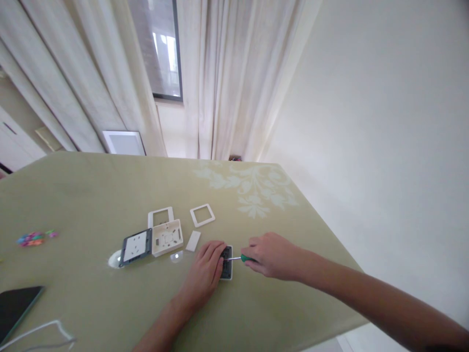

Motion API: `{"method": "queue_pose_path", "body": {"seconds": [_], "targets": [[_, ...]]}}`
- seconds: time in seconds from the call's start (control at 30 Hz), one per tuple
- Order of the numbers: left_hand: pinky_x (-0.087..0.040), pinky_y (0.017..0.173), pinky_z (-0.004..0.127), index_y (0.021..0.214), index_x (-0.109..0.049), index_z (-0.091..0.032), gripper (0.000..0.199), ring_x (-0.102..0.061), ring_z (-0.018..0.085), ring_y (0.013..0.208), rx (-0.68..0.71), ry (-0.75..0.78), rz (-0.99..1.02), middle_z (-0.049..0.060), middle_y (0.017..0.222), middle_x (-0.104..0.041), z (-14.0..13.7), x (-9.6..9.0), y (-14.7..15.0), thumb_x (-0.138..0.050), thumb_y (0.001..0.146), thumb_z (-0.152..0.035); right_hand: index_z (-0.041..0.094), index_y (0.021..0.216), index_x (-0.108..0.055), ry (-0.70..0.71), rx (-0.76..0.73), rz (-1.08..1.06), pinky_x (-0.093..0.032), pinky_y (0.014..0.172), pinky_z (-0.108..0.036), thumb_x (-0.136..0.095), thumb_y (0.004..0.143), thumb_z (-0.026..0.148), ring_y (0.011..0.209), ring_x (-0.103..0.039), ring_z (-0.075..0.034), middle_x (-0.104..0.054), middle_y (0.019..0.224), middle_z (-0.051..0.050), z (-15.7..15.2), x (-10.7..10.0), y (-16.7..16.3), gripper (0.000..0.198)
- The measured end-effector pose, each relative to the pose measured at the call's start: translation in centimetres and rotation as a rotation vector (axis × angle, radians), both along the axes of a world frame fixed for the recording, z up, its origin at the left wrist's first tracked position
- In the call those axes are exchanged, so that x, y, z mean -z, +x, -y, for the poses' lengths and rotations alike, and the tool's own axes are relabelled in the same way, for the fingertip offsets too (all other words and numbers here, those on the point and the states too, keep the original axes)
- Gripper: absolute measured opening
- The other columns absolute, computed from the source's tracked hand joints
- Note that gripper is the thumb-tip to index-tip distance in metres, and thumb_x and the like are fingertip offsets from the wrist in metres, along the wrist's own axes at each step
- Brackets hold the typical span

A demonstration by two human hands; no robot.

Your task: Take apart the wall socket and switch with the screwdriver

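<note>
My right hand (273, 256) is closed around the green handle of a screwdriver (236, 258). Its metal shaft points left and meets a small dark grey panel with a white rim (227, 271), likely a wall switch. Over the left part of that panel lies my left hand (209, 266), fingers closed along its side and top, hiding much of it. Just left of this hand rests a white rectangular plate (193, 241). Beyond it are a white square frame (202, 215) and an open white mounting box (167, 238).
A wall socket with a dark frame (136, 247) leans against the box, with another white frame (161, 215) behind. Small colourful pieces (34, 238) lie far left. A dark flat device (18, 308) and a white cable (54, 325) occupy the near left corner. A wall borders the right side.
</note>
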State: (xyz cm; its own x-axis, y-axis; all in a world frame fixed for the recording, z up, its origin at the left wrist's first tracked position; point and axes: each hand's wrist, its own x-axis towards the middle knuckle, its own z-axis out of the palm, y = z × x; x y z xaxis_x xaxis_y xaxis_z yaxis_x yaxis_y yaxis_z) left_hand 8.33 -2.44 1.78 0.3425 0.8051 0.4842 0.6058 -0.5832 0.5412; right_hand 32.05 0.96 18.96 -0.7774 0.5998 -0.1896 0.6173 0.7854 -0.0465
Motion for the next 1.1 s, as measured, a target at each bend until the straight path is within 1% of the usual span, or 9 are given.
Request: {"method": "queue_pose_path", "body": {"seconds": [0.13, 0.23, 0.33, 0.5, 0.6, 0.67, 0.77, 0.87, 1.1], "targets": [[-0.057, 0.118, 0.043, 0.143, -0.062, -0.019, 0.036, -0.066, 0.025, 0.134, 0.014, 0.004, 0.011, 0.011, 0.137, -0.074, 0.1, -0.2, 0.2, -0.039, 0.114, -0.019, 0.02, 0.088, -0.086, -0.014, -0.06, -0.056, -0.041, 0.061, -0.031, -0.075, 0.096, 0.023, 0.061, -0.068, -0.021, -0.08, 0.076, -0.009, -1.6, -0.3, -1.1, 0.014], [-0.058, 0.117, 0.043, 0.142, -0.061, -0.017, 0.036, -0.066, 0.024, 0.132, 0.011, 0.009, 0.014, 0.011, 0.136, -0.074, 0.2, -0.2, 0.3, -0.039, 0.113, -0.016, 0.026, 0.097, -0.089, -0.237, -0.004, -0.279, -0.05, 0.072, -0.031, -0.07, 0.101, 0.029, 0.072, -0.075, -0.022, -0.084, 0.082, -0.005, -2.8, 1.5, 0.7, 0.02], [-0.058, 0.117, 0.043, 0.142, -0.06, -0.018, 0.037, -0.067, 0.024, 0.131, 0.009, 0.015, 0.017, 0.012, 0.136, -0.074, 0.3, -0.1, 0.3, -0.039, 0.112, -0.015, 0.026, 0.114, -0.089, -0.413, 0.179, -0.506, -0.055, 0.075, -0.03, -0.069, 0.103, 0.045, 0.079, -0.079, -0.021, -0.087, 0.094, -0.006, -1.9, 4.6, 3.4, 0.029], [-0.06, 0.112, 0.047, 0.145, -0.059, -0.018, 0.038, -0.067, 0.03, 0.131, -0.023, 0.072, -0.042, 0.015, 0.138, -0.071, 0.5, 0.3, 0.4, -0.057, 0.109, -0.03, 0.028, 0.119, -0.089, -0.376, 0.485, -0.697, -0.061, 0.078, -0.033, -0.073, 0.101, 0.055, 0.081, -0.081, -0.024, -0.087, 0.094, -0.007, 3.4, 10.7, 6.0, 0.035], [-0.064, 0.103, 0.044, 0.139, -0.062, -0.019, 0.034, -0.07, 0.032, 0.123, -0.087, 0.143, -0.092, 0.015, 0.13, -0.072, 0.6, 0.5, 0.4, -0.06, 0.107, -0.031, 0.028, 0.114, -0.09, -0.218, 0.743, -0.882, -0.066, 0.088, -0.04, -0.073, 0.098, 0.064, 0.094, -0.084, -0.03, -0.088, 0.104, -0.011, 6.2, 14.1, 6.3, 0.043], [-0.065, 0.098, 0.041, 0.133, -0.064, -0.02, 0.028, -0.071, 0.031, 0.118, -0.117, 0.179, -0.116, 0.014, 0.126, -0.071, 0.6, 0.3, 0.4, -0.058, 0.107, -0.026, 0.028, 0.114, -0.09, -0.154, 0.842, -0.946, -0.068, 0.09, -0.044, -0.071, 0.097, 0.066, 0.095, -0.085, -0.032, -0.088, 0.107, -0.012, 7.0, 15.6, 6.1, 0.045], [-0.064, 0.093, 0.041, 0.127, -0.065, -0.02, 0.024, -0.07, 0.03, 0.108, -0.136, 0.193, -0.143, 0.013, 0.118, -0.069, 0.6, -0.2, 0.4, -0.058, 0.105, -0.024, 0.027, 0.115, -0.09, -0.168, 0.872, -0.984, -0.067, 0.095, -0.048, -0.071, 0.097, 0.067, 0.099, -0.084, -0.033, -0.087, 0.11, -0.013, 7.0, 16.3, 5.6, 0.048], [-0.062, 0.091, 0.044, 0.127, -0.065, -0.021, 0.025, -0.066, 0.03, 0.102, -0.15, 0.189, -0.145, 0.012, 0.115, -0.066, 0.5, -0.6, 0.3, -0.061, 0.103, -0.025, 0.026, 0.113, -0.09, -0.216, 0.863, -1.012, -0.067, 0.097, -0.05, -0.071, 0.095, 0.068, 0.102, -0.084, -0.035, -0.087, 0.113, -0.014, 6.2, 15.7, 5.2, 0.05], [-0.056, 0.101, 0.05, 0.13, -0.062, -0.023, 0.026, -0.064, 0.031, 0.112, -0.161, 0.119, -0.078, 0.011, 0.121, -0.064, 0.0, -0.4, -0.1, -0.057, 0.105, -0.026, 0.021, 0.112, -0.09, -0.179, 0.88, -1.072, -0.065, 0.102, -0.054, -0.071, 0.095, 0.067, 0.106, -0.084, -0.037, -0.086, 0.115, -0.016, 5.5, 15.5, 4.6, 0.053]]}}
